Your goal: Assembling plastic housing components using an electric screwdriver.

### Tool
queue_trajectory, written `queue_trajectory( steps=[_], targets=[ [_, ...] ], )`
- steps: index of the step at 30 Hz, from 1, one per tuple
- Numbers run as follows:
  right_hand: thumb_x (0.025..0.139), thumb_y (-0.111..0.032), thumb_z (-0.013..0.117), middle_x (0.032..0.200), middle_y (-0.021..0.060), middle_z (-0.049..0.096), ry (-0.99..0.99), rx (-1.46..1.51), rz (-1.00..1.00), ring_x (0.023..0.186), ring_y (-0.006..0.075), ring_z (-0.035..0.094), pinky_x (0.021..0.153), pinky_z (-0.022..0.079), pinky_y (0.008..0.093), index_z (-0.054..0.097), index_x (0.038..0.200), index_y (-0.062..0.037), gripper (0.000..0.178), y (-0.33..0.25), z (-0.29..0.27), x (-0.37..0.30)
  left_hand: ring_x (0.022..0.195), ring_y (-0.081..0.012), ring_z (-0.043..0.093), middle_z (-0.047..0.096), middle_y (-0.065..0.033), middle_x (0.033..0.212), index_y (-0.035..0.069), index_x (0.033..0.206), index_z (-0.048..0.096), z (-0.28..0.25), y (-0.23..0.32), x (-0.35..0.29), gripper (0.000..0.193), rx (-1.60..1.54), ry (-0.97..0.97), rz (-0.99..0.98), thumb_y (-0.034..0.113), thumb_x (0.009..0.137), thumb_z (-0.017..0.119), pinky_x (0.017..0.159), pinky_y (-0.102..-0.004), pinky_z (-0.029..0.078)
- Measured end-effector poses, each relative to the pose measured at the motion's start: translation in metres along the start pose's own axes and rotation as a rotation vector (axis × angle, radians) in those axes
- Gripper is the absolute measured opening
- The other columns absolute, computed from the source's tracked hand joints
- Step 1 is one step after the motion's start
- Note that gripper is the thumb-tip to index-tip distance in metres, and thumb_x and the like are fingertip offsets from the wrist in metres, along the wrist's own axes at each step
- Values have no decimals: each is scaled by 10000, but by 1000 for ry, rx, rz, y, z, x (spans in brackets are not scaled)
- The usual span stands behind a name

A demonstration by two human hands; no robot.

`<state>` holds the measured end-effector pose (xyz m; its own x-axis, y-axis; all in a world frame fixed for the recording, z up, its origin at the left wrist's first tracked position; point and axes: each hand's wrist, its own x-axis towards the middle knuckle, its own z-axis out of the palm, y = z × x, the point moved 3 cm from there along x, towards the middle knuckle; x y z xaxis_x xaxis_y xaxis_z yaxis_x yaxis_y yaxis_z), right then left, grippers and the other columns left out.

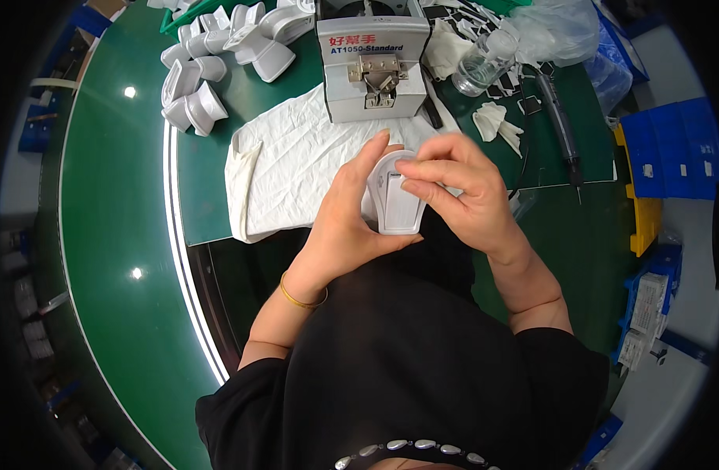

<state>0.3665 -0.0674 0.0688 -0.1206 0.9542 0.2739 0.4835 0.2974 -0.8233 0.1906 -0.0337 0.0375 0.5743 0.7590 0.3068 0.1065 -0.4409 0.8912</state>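
Note:
Over the near edge of the bench, my left hand [345, 210] is wrapped round a white plastic housing [403, 210], thumb at its far side and fingers under its near end. The housing has a rounded far end and a long recessed panel facing up. My right hand [463, 185] pinches at the far right part of this recess, thumb and forefinger nearly together. Whatever sits between those fingertips is hidden or too small to name. A white cloth [285, 160] lies spread on the bench just beyond my left hand.
Beyond the cloth stands a grey bench machine [375, 92]. Several white plastic housings [199, 110] are grouped at the far left. At the right lie an electric screwdriver [560, 125], a clear jar [484, 66], crumpled cloth [498, 124] and small dark parts. Blue bins [672, 149] stand farther right.

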Motion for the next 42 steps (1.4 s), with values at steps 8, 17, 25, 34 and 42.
queue_trajectory(
  steps=[8, 17, 25, 34, 42],
  targets=[
    [927, -96, 631, 1316, 127, 520, 47, 870, 373, 1187, 190, 513, 1011, 412, 307, 435, 1410, 25, 536, 14, 21, -7, 1310, -346, 442, 447, -157, 1435, 46, 1508, 216, -2, 10, 8, 1090, 18, 72, 168, 116, 642, 874, 1088, -420, 363],
    [899, -126, 677, 1247, 134, 558, 132, 660, 119, 1129, 179, 551, 994, 428, 325, 375, 1398, 69, 615, 9, 19, -5, 1285, -251, 463, 453, -193, 1387, 22, 1500, 198, -4, 14, 16, 746, -566, 36, -94, 38, 902, 643, 1083, -382, 357],
    [903, -113, 667, 1222, 129, 589, 93, 832, 309, 1096, 159, 574, 942, 463, 295, 366, 1406, 69, 614, 17, 9, -5, 1332, -296, 436, 407, -208, 1462, 40, 1498, 216, 6, 14, 15, 895, -426, 82, -64, 113, 801, 773, 1043, -376, 400],
    [891, -175, 701, 1190, 93, 624, 657, -147, 407, 1066, 181, 606, 903, 489, 323, 565, 1270, -15, 433, 104, -113, -14, 1284, -296, 463, 455, -159, 1371, 19, 1434, 321, 5, -6, 3, 1055, -10, 56, -75, 155, 573, 915, 1076, -416, 384],
    [855, -439, 674, 1234, 162, 609, 465, -939, 1086, 1107, 363, 598, 912, 486, 445, 485, 1393, -217, 612, 181, -200, -28, 1215, -299, 510, 510, -144, 1321, 46, 1386, 425, 16, -20, 7, 910, 46, -34, -89, 168, 613, 890, 1032, -386, 417]
  ],
)
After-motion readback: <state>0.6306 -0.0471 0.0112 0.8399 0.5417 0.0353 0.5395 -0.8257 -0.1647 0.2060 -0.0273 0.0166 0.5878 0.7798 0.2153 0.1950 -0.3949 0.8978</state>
